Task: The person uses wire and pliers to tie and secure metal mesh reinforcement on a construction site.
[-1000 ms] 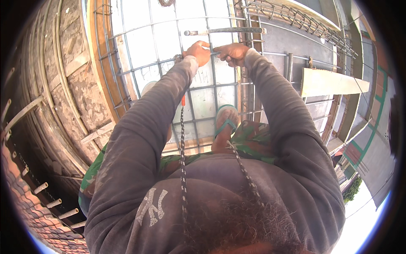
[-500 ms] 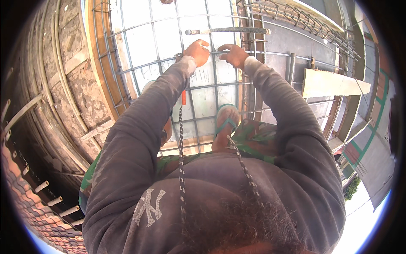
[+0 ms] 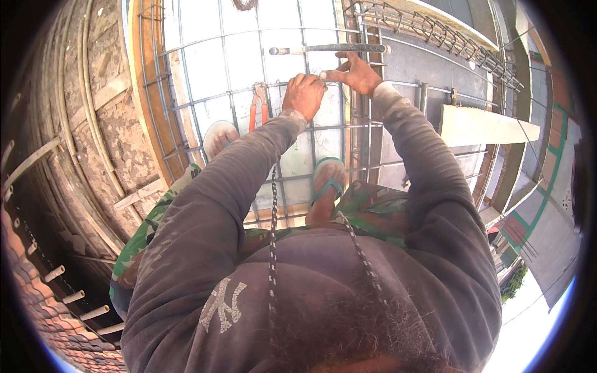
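Note:
Over a steel rebar grid (image 3: 278,129), my two hands meet near a bar crossing. My left hand (image 3: 305,94) is closed, its fingers curled toward that crossing. The thumb side of my right hand (image 3: 357,76) reaches the left fingertips as if in a pinch, while another finger stretches away. Anything between the fingertips is too small to make out. Left of my left hand, pincers (image 3: 259,102) with red-orange handles stand jaws up at the grid. Beyond my hands, a long dark hammer-like tool (image 3: 342,48) lies across the bars.
My sandalled feet (image 3: 329,177) are at the grid. A wooden form board (image 3: 149,81) runs along the left. At right are a pale plank (image 3: 488,125) and a rebar cage (image 3: 435,34). Roof tiles (image 3: 56,311) show at lower left.
My left hand has moved right and slightly nearer, away from the pincers, whose head now shows. My right hand has shifted slightly, and the two hands now meet.

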The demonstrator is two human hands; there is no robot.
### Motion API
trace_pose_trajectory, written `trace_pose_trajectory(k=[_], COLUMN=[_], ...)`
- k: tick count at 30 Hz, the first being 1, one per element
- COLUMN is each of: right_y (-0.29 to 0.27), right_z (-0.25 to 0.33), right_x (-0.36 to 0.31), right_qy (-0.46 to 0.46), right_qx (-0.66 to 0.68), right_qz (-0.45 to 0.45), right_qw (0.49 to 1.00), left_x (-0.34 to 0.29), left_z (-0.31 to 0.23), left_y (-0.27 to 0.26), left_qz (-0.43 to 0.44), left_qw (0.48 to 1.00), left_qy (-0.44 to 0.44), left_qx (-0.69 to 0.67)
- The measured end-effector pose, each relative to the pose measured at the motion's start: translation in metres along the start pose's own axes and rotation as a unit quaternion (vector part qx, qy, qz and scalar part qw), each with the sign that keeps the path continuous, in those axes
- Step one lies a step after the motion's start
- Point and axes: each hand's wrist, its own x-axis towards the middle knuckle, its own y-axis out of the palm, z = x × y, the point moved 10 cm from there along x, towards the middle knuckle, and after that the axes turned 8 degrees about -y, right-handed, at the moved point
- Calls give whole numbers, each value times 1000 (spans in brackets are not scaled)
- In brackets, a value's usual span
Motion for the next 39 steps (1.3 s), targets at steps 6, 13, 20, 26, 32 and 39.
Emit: trace_pose_trajectory(k=[6,13,20,26,32,39], right_y=[-9,-2,-13,-15,-15,-12], right_z=[17,23,41,34,25,20], right_x=[36,27,24,26,29,25], right_qy=[-81,28,-11,2,19,65], right_qx=[646,576,453,438,472,476], right_qz=[-118,-436,-444,-438,-427,-416], right_qw=[750,691,773,785,771,772], left_x=[-5,-8,-14,5,28,19], left_z=[4,8,22,-3,-15,-5], left_y=[-15,-20,-24,-23,-16,-11], left_qz=[-17,-35,-69,-35,-5,35], left_qw=[999,999,997,998,993,987], left_qy=[1,12,-13,20,-13,-16], left_qx=[-29,0,-43,46,114,154])
